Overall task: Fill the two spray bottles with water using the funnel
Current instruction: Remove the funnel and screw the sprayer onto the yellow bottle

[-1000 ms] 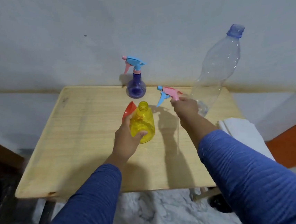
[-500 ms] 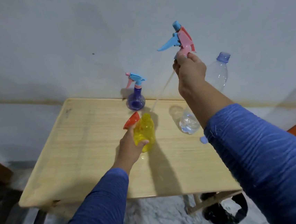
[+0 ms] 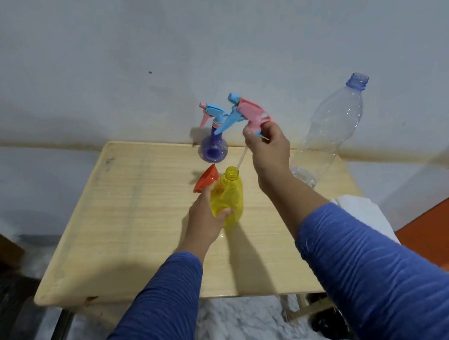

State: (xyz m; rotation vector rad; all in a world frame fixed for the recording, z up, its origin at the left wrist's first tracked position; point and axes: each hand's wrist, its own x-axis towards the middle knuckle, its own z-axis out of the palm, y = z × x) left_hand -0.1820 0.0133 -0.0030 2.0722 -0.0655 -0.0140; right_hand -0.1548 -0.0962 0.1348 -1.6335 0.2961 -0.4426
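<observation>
My left grip [image 3: 208,218] clamps the yellow bottle [image 3: 227,197]; my right grip [image 3: 268,149] pinches the sprayer [image 3: 248,112]. Best lift its tube [image 3: 240,161] clear, then seat the funnel [image 3: 205,178].

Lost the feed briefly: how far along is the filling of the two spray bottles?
Done: yellow bottle is uncapped, gripped by the left hand. In hand: right hand holds its sprayer head above it. Left: both fills; orange funnel unused, purple bottle capped, clear water bottle open.
</observation>
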